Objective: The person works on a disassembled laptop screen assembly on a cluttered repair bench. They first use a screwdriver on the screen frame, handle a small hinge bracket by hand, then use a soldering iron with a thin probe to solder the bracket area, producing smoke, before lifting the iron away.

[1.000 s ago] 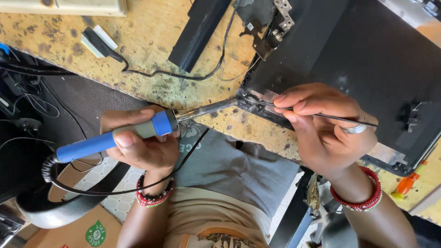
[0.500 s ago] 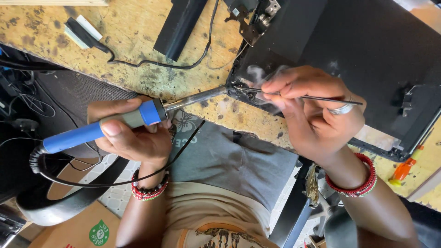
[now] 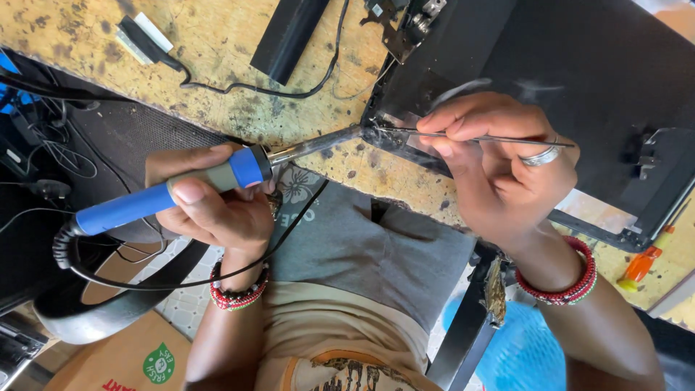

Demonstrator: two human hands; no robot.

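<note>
My left hand [image 3: 210, 203] grips a blue-handled soldering iron [image 3: 174, 190] whose metal tip reaches the corner of a black flat panel [image 3: 579, 65] lying on the worn yellow workbench [image 3: 217, 43]. My right hand [image 3: 499, 166] pinches a thin metal rod [image 3: 492, 137], held flat along the panel's edge with its point at the same corner as the iron's tip. A wisp of smoke rises over the panel near that corner. A ring is on my right hand, and red bead bracelets circle both wrists.
A black cable [image 3: 275, 90] and a black bar [image 3: 289, 36] lie on the bench top. A metal hinge bracket [image 3: 413, 25] sits at the panel's upper corner. An orange tool [image 3: 641, 264] lies at the right. A cardboard box [image 3: 137, 358] and tangled wires [image 3: 43, 159] are on the left.
Both hands stay at the panel's corner, the iron's tip still against it. Smoke has drifted up over the panel. The view has shifted slightly.
</note>
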